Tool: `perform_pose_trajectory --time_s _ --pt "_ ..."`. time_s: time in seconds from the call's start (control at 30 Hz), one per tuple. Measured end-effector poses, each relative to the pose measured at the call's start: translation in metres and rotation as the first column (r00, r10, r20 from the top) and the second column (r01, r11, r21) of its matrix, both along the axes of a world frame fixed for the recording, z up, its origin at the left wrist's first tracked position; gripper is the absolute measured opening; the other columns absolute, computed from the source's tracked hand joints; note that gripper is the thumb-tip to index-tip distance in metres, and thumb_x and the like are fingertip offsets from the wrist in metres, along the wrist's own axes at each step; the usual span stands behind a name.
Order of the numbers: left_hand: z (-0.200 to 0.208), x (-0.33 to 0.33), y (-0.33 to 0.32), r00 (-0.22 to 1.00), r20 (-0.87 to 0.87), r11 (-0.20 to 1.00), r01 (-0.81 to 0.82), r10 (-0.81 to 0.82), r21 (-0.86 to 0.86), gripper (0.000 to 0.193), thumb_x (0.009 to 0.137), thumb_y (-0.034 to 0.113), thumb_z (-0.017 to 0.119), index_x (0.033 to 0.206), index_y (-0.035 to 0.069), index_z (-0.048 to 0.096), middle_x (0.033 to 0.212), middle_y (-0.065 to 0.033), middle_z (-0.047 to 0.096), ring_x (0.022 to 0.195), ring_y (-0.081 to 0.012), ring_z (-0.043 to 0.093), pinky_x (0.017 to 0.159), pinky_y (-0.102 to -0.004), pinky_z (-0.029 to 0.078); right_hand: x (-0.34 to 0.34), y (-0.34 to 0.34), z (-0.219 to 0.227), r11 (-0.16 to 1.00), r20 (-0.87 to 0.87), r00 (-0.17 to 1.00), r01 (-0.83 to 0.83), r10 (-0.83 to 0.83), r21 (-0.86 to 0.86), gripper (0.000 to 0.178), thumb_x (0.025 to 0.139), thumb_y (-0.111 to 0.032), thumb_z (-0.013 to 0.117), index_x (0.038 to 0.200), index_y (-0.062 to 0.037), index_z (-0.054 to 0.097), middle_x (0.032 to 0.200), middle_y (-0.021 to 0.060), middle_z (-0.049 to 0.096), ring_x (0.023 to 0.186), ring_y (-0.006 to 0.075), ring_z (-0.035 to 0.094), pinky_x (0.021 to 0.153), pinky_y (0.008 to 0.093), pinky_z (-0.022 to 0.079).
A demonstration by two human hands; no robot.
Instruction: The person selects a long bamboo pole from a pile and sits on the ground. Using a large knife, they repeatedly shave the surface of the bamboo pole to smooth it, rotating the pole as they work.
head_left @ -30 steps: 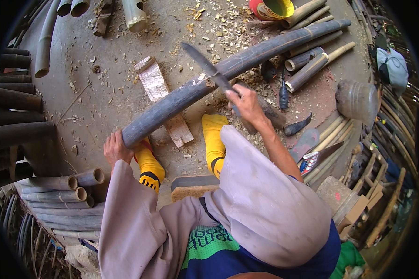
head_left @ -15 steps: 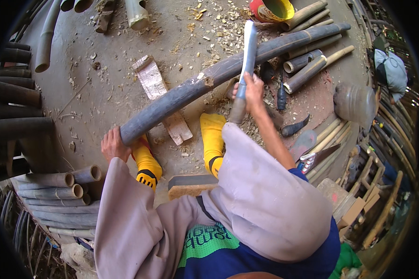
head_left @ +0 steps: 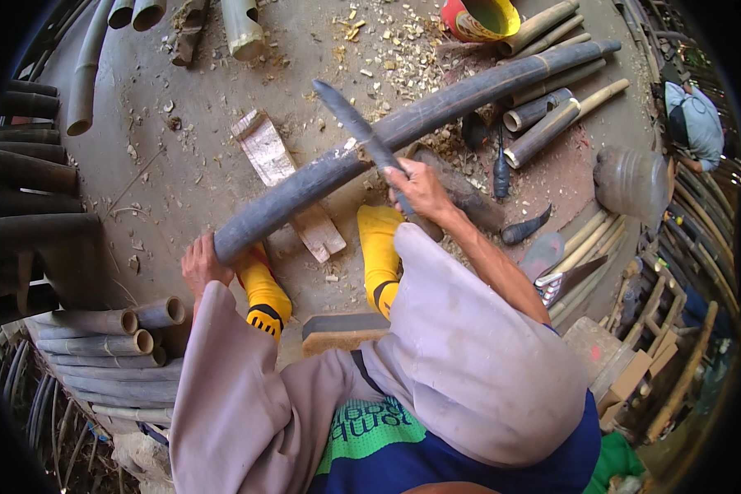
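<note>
A long dark bamboo pole [head_left: 288,195] runs slantwise from my left foot up to the far right. My left hand [head_left: 203,267] is closed around its near end. In my right hand [head_left: 420,189] is a machete [head_left: 346,113], gripped with the fingers wrapped round it. Its dark blade crosses over the pole beside a pale chipped spot at a node, pointing to the far left. Whether the edge touches the bamboo is hard to tell. Under the pole lies a pale wooden slab [head_left: 265,148].
Wood chips litter the floor. Bamboo pieces [head_left: 539,132] and a red and yellow bucket [head_left: 479,18] lie at far right. A curved dark tool [head_left: 525,225], a saw [head_left: 564,280] and a plastic jug [head_left: 631,183] are on the right. Cut bamboo [head_left: 99,342] is stacked left. Another person [head_left: 696,123] is at the right edge.
The machete has swung left and down from pointing away to lying across the pole. My right hand has lowered slightly and moved left. My left hand keeps its hold.
</note>
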State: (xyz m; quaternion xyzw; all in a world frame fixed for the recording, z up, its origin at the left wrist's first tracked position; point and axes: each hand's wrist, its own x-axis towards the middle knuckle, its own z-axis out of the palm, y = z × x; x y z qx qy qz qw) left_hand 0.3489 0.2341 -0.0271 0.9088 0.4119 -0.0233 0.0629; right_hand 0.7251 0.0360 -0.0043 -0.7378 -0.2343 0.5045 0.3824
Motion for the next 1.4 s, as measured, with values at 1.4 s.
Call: perform_pose_trajectory --time_s 1.4 --pt "0.014 0.0 0.007 1.0 -0.025 0.992 -0.012 0.009 -0.124 0.054 0.056 0.021 0.081 0.105 0.013 0.059 0.096 -0.0083 0.064 0.092 -0.0311 0.062 0.078 -0.0423 0.051 -0.044 -0.008 -0.015 0.98 -0.241 0.953 0.197 -0.186 0.022 0.028 0.098 -0.029 0.054 0.088 -0.003 0.057 0.06 0.0076 0.061 0.046 0.0135 0.059 0.038 0.0297 0.047"
